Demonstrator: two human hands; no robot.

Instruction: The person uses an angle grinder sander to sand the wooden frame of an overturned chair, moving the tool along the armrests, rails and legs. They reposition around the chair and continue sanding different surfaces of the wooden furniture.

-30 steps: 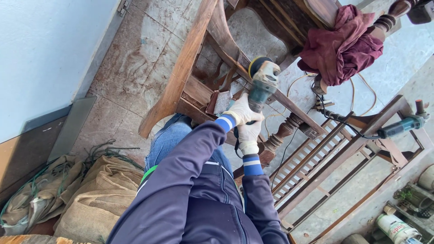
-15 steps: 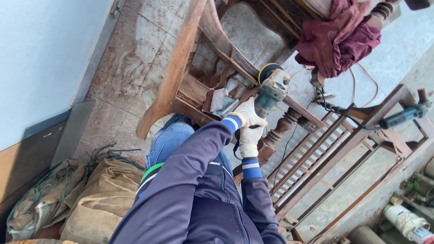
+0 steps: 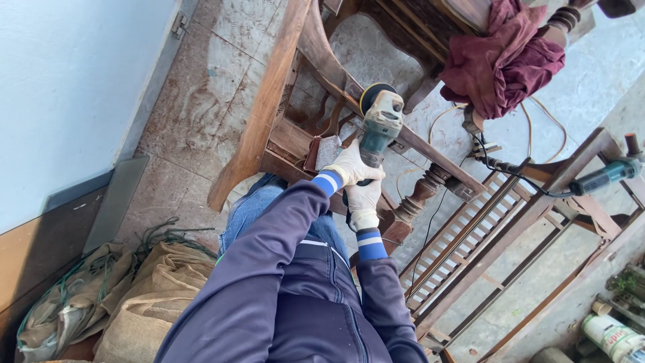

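— What are the hands doing?

— Both wear pale work gloves. The left hand (image 3: 351, 169) is clenched around the body of an angle grinder (image 3: 378, 125), and the right hand (image 3: 363, 202) grips the same tool lower down, at its rear end, just beneath the left. The two gloves touch each other.

— And where does the grinder sit?

— Its round head lies against a slanted rail of a wooden chair frame (image 3: 269, 107), which is tipped over on the floor. The grinder points away from the person, head uppermost in the view (whether the disc is spinning cannot be told).

— What lies close around it?

— A small grey sheet, likely sandpaper (image 3: 327, 152), rests on the frame just left of the gloves. A turned wooden leg (image 3: 423, 191) stands out to the right of the right hand. Dark blue sleeves with striped cuffs run back from both wrists, over blue jeans.

— Further out?

— A crumpled maroon cloth (image 3: 500, 60) hangs on another piece of furniture at the top right. A slatted wooden frame (image 3: 484, 235) lies on the tiled floor (image 3: 201, 87) to the right, and a second power tool (image 3: 605, 176) with a teal body rests on it, its dark cord trailing towards the chair. Burlap sacks (image 3: 134, 302) are heaped at the lower left, beside the pale wall (image 3: 67, 87).
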